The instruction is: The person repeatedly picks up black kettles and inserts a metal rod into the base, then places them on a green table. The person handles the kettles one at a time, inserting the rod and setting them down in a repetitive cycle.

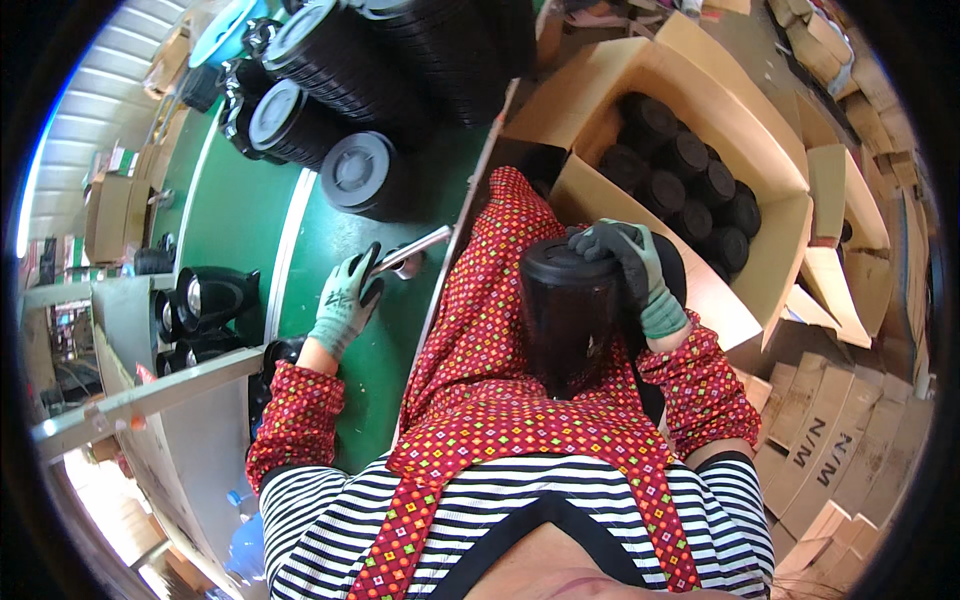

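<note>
My left hand (348, 298), in a grey-green glove with dark fingertips, is over the green tabletop. Its fingers are closed on the near end of a silver metal rod (425, 243), whose kind I cannot make out. Under the rod sits a small round metallic piece (408, 265). On my lap rests a black cylindrical container (570, 325) with its round, flat end up. My right hand (618, 258), gloved the same way, grips that end from the right, fingers bent over its edge. The container's lower end lies against my red patterned apron (470, 345).
Stacks of black round parts (360, 175) stand on the far part of the green table (335, 235). To the right, an open cardboard box (790, 245) holds several black containers (685, 155). Flattened cartons (830, 430) lie at the lower right. A metal rail (150, 395) crosses at left.
</note>
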`<state>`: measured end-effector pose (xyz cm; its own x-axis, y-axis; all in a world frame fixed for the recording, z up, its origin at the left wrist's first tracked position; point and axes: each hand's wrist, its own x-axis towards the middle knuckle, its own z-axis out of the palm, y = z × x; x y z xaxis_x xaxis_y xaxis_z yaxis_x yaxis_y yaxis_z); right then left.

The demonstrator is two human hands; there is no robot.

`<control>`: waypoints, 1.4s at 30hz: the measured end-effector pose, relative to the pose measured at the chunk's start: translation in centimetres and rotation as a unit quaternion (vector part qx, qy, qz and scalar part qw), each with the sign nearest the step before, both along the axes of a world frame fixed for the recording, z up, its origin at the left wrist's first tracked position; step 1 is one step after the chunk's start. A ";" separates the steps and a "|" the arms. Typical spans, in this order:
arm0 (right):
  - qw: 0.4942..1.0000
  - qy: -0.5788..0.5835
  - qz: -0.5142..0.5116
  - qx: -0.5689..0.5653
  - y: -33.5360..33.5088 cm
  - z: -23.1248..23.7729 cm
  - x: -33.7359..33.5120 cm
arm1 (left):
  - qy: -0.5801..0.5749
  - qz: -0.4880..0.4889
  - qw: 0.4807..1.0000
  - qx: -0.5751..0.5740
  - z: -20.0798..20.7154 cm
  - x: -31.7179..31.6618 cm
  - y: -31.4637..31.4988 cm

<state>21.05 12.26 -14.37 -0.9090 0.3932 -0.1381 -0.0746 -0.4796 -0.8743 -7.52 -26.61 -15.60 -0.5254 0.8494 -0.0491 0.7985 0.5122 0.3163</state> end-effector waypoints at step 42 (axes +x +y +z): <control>0.950 0.145 0.139 0.237 2.3 3.8 -6.3 | -0.300 -0.430 0.827 0.201 17.3 15.0 28.0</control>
<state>14.78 14.59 -10.61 -0.9595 0.0874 0.2678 -0.2743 -0.0734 -0.9588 7.43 1.41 1.71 0.2985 0.9074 0.2959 0.4498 -0.4072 0.7949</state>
